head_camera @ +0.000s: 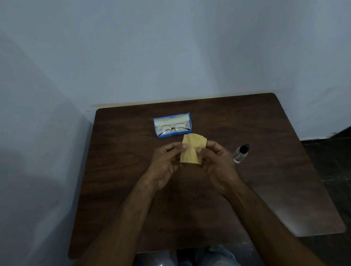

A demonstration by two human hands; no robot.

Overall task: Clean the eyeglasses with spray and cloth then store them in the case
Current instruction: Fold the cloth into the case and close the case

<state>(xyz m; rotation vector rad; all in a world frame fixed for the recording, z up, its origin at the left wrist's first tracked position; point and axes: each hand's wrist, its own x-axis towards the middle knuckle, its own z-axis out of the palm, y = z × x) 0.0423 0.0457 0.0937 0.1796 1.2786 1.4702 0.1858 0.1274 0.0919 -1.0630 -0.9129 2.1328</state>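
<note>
Round thin-rimmed eyeglasses (172, 128) lie inside an open blue case (156, 128) at the far middle of the brown table (276, 188). Just in front of the case, above the table, I hold a yellow cloth (192, 150) between both hands. My left hand (166, 164) pinches its left edge with thumb and fingers. My right hand (217, 163) pinches its right edge. A small clear spray bottle (240, 154) with a black cap stands to the right of my right hand, apart from it.
The table stands in a corner with pale walls behind and to the left. A dark tiled floor (341, 163) lies beyond the table's right edge. My knees (209, 262) show below the near edge.
</note>
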